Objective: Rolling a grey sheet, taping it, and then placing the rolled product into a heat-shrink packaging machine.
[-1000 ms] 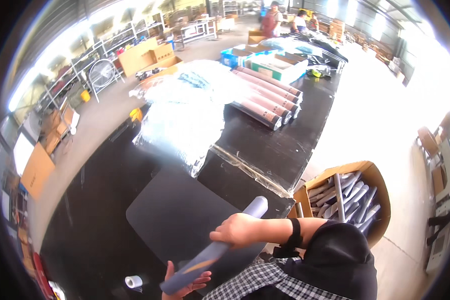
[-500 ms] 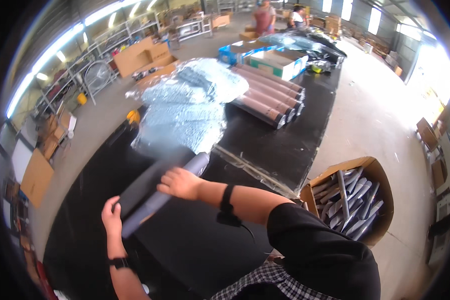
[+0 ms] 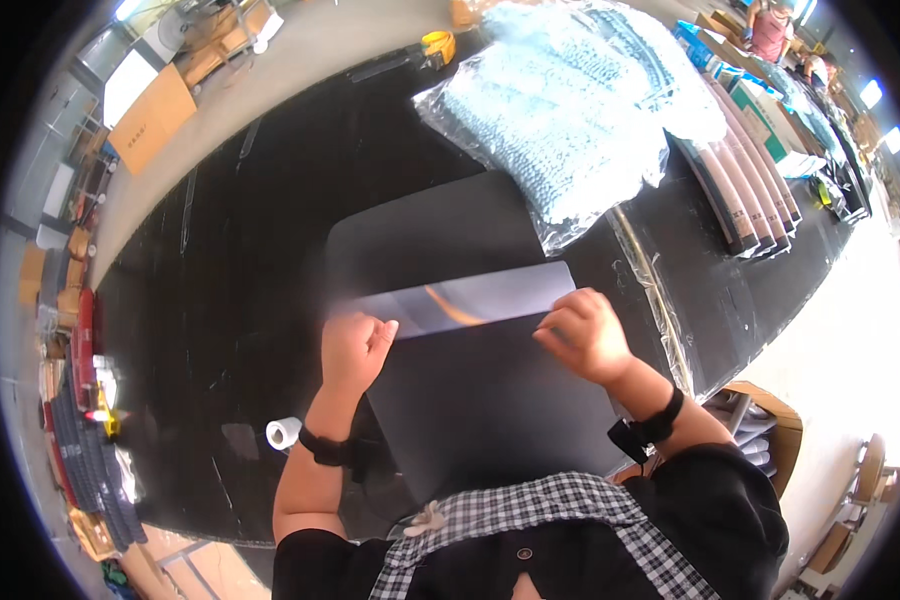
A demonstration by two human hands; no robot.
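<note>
A black mat (image 3: pixel 490 400) lies spread on the black table in front of me, its far part reaching toward the plastic-wrapped pile. Across its middle runs a shiny grey-blue printed strip (image 3: pixel 510 290) with an orange curve on it. My left hand (image 3: pixel 355 352) is closed at the strip's left end, thumb against the fingers. At the right end, my right hand (image 3: pixel 587 335) has its fingers curled at the strip's near corner; the exact grip is partly hidden. Each wrist wears a black band.
Clear plastic wraps a pale blue pile (image 3: pixel 560 110) beyond the mat. Several brownish rolls (image 3: pixel 735 190) lie at the far right, beside open boxes. A white roll (image 3: pixel 283 432) stands near my left forearm. A carton of grey rolled pieces (image 3: pixel 770 435) is at the right.
My view has turned, and both hands are now level at opposite ends of the strip. The dark mat, earlier lifted and blurred at an angle, now lies flatter. My left hand's fingers have closed.
</note>
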